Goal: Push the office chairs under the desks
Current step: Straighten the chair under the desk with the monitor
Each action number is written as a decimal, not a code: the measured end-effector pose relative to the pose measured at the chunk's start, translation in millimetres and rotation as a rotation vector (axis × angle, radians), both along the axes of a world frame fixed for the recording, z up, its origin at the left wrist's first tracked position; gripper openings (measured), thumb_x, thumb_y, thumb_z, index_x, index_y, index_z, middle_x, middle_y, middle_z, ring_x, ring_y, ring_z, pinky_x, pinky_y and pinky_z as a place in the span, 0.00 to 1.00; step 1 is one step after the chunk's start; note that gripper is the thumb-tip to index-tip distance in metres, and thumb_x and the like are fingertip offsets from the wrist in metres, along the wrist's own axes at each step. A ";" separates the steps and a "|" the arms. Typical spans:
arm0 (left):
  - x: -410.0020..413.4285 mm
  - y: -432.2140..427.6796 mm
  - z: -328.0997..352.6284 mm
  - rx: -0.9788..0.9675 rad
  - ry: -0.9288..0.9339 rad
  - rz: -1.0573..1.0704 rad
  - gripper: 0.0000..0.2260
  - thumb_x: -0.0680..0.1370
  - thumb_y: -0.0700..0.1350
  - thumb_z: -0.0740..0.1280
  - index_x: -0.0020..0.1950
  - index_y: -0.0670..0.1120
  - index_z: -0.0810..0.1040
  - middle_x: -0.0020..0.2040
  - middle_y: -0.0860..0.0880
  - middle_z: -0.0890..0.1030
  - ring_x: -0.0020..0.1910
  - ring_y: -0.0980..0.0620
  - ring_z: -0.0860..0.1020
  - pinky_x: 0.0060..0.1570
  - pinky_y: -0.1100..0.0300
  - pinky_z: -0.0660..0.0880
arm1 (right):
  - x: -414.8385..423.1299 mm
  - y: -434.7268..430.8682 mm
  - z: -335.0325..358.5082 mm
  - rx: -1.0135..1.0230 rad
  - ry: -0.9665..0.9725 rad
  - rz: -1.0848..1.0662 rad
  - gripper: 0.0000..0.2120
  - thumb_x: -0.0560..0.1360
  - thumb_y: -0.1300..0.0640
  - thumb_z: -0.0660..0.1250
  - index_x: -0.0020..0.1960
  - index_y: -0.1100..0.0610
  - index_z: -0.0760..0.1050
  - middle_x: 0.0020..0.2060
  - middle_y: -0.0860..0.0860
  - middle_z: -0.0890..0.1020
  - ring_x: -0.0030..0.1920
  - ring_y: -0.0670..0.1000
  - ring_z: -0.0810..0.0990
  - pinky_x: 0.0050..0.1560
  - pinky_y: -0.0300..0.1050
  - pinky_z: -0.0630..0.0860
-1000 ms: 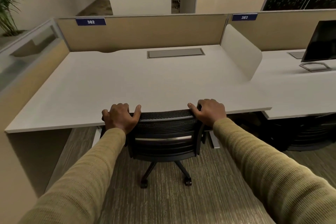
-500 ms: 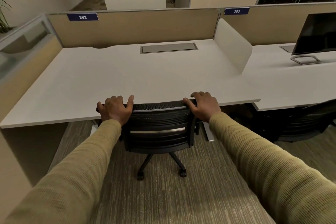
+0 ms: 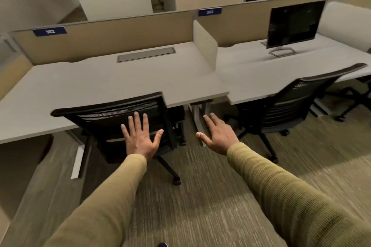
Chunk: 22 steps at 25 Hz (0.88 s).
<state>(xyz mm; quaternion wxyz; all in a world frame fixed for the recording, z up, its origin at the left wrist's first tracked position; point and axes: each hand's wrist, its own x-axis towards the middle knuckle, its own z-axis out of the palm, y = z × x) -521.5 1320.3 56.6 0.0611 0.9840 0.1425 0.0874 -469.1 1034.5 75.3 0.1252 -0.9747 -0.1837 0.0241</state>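
A black mesh office chair (image 3: 100,118) stands with its backrest against the front edge of the white desk marked 382 (image 3: 100,80). My left hand (image 3: 141,136) hovers open in front of that backrest, fingers spread, holding nothing. My right hand (image 3: 217,136) is open too, held over the gap between the two desks. A second black mesh chair (image 3: 285,102) is tucked at the neighbouring white desk (image 3: 261,70), its backrest at the desk edge.
A dark monitor (image 3: 295,24) on a wire stand sits on the right desk. A low white divider (image 3: 204,46) separates the desks, with beige partition panels behind. A third chair's base (image 3: 349,96) shows at far right. Carpet floor lies behind the chairs.
Both hands have let go of the left chair's backrest top and opened with fingers spread. The view has swung right and pulled back, bringing the second chair and monitor into view.
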 end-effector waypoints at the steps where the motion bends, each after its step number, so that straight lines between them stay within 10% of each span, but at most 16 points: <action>1: -1.3 -35.6 -5.2 -0.008 0.021 -0.031 0.42 0.75 0.71 0.41 0.84 0.48 0.45 0.83 0.43 0.41 0.82 0.42 0.39 0.77 0.38 0.35 | -10.7 -27.2 -1.4 -0.015 0.001 -0.013 0.40 0.78 0.29 0.49 0.82 0.52 0.50 0.81 0.57 0.54 0.78 0.58 0.60 0.74 0.56 0.63; 22: 34.8 -679.4 -36.7 -0.016 0.136 -0.865 0.42 0.76 0.72 0.39 0.83 0.47 0.46 0.84 0.43 0.46 0.82 0.43 0.42 0.78 0.38 0.38 | -129.1 -555.9 -12.2 -0.018 0.029 -0.677 0.39 0.79 0.31 0.54 0.82 0.52 0.52 0.80 0.57 0.56 0.77 0.58 0.61 0.73 0.54 0.61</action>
